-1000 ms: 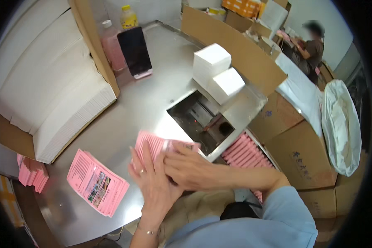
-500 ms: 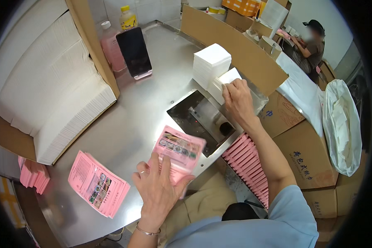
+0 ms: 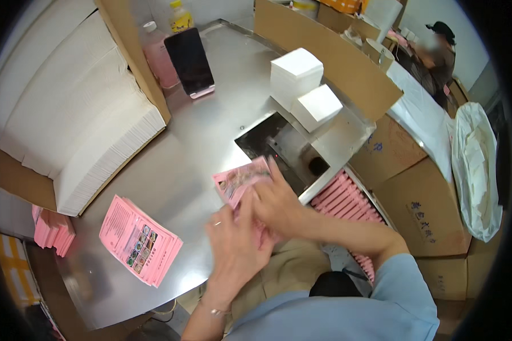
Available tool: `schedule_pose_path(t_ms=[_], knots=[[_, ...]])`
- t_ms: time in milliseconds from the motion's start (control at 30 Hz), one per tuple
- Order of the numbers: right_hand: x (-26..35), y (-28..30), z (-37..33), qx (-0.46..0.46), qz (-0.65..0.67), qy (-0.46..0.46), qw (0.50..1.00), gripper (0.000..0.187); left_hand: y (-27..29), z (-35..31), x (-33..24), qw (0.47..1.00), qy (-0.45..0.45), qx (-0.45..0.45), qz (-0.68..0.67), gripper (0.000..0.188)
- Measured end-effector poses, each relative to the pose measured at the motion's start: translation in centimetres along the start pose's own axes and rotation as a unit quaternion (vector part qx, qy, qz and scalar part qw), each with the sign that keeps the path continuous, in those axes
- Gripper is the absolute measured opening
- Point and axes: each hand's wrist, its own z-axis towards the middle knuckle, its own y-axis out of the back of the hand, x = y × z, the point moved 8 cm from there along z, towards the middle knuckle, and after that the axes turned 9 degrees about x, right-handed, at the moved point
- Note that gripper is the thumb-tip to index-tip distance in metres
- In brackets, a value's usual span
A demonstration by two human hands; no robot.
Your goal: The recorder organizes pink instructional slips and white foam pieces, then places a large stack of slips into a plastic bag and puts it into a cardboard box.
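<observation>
A pink printed packet (image 3: 230, 183) with small pictures is tilted up between my two hands, near the front edge of the metal table. My left hand (image 3: 236, 244), wearing a ring, grips its lower part with curled fingers. Across the packet's right side lies my right hand (image 3: 279, 206), its fingers closed on it and partly blurred; whatever is under them is hidden. To the left lies a pile of similar pink printed packets (image 3: 139, 241). Two stacks of white folded paper napkins stand beyond the opening, a taller one (image 3: 297, 77) and a lower one (image 3: 317, 108).
A dark rectangular opening (image 3: 284, 150) is set in the table (image 3: 210, 142). Pink packets fill a container (image 3: 347, 196) below its right edge. A large carton of white napkins (image 3: 105, 165) stands left, beside a propped phone (image 3: 189, 62) and bottles. Cartons (image 3: 421, 213) flank the right; another person sits far off.
My right hand has left the lower white stack and come down to the pink packet beside my left hand. The packet has turned and tilted. The view has shifted slightly.
</observation>
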Motion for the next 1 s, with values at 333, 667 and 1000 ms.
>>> schedule_pose_path(t_ms=[333, 667, 1000], knots=[[-14.2, -4.1, -1.3, 0.225, 0.218, -0.319, 0.894, 0.025, 4.3, -3.0, 6.4, 0.971, 0.143, -0.148, 0.121, 0.066], [-22.9, 20.9, -24.6, -0.438, -0.168, -0.374, 0.8, 0.031, 7.8, -10.8, 16.9, 0.926, 0.314, 0.036, 0.206, 0.06], [-41.0, 13.2, -29.1, -0.216, -0.078, -0.545, 0.806, 0.025, 9.4, -12.5, 19.4, 0.897, 0.353, 0.028, 0.265, 0.056]])
